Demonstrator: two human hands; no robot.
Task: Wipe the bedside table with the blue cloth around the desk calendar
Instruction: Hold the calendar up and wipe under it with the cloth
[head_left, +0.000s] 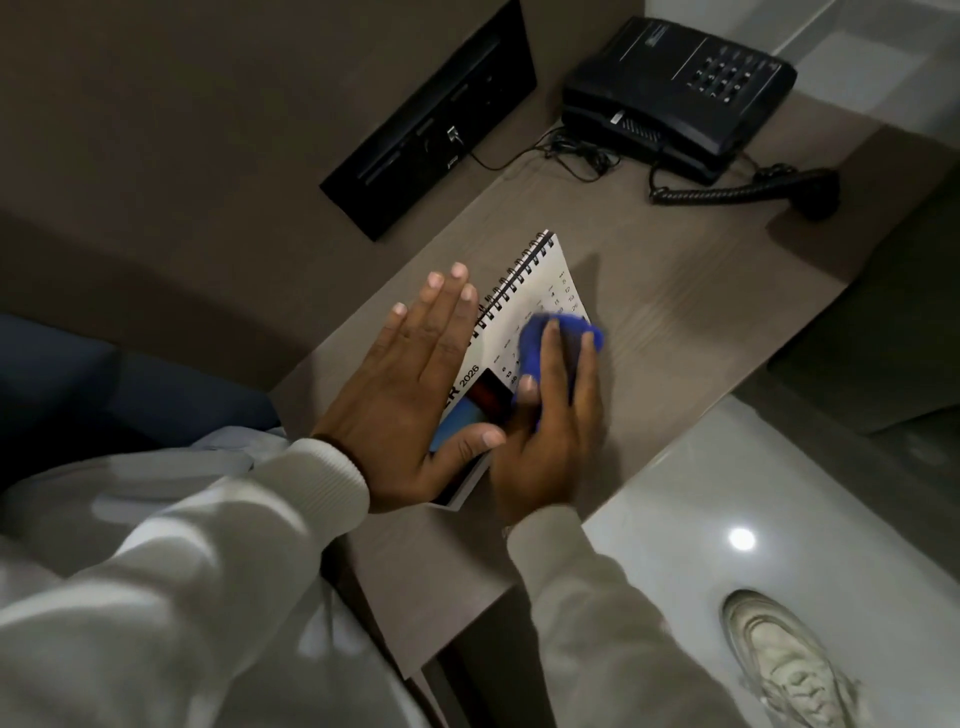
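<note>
A white spiral-bound desk calendar (524, 296) marked 2026 stands on the grey-brown bedside table (691, 306). My left hand (415, 384) lies flat with its fingers spread over the calendar's left side, thumb against its lower edge. My right hand (550, 431) grips a bunched blue cloth (535, 343) and presses it at the calendar's right face, close to the table top. The cloth is blurred. The lower part of the calendar is hidden under both hands.
A black telephone (680, 88) with its coiled cord (727, 195) and handset off the cradle sits at the table's far end. A black socket panel (431, 130) is set in the wall at left. Glossy floor and my pale shoe (784, 660) lie at right.
</note>
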